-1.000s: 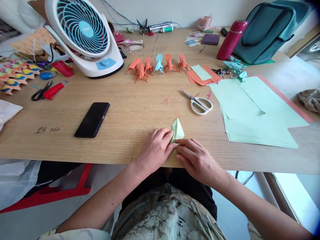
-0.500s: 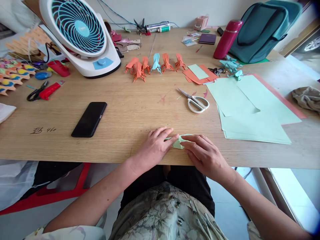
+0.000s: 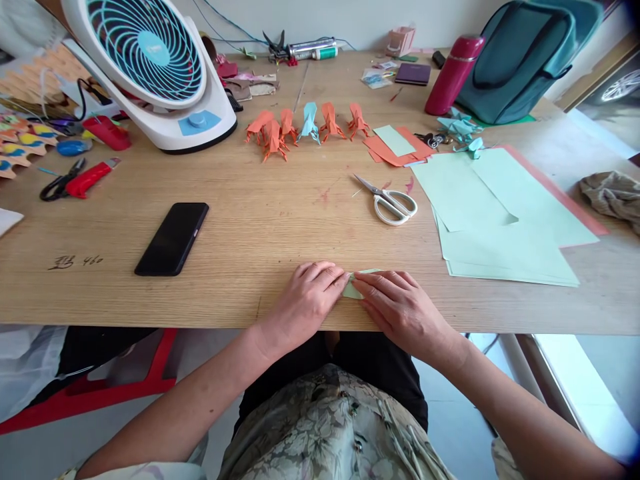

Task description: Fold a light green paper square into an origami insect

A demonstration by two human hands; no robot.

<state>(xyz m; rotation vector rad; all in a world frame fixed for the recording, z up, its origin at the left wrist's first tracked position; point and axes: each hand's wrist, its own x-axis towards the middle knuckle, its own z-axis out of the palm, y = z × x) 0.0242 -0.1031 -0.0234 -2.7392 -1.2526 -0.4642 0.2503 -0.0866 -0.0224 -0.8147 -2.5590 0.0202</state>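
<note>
Folded green paper (image 3: 353, 292), partly covered

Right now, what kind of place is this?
Probably a craft workspace, though I can't tell whether it's in a home: there are folded orange paper figures, white-handled scissors and pale green sheets.

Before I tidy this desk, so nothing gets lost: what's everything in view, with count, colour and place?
table: 1, brown, across view
folded paper: 1, pale green, front middle
phone: 1, black, front left
scissors: 1, white handles, right of centre
large sheets: several, mostly green, right
small sheets: several, orange and green, beyond scissors
paper figures: 6, five orange, one blue, middle
fan: 1, white and blue, back left
flask: 1, magenta, back right
bag: 1, teal, back right
more figures: count unclear, teal, beside bag
clutter: uncounted, mixed colours, back and left
left hand: 1, bare, on folded paper
right hand: 1, bare, on folded paper
</note>
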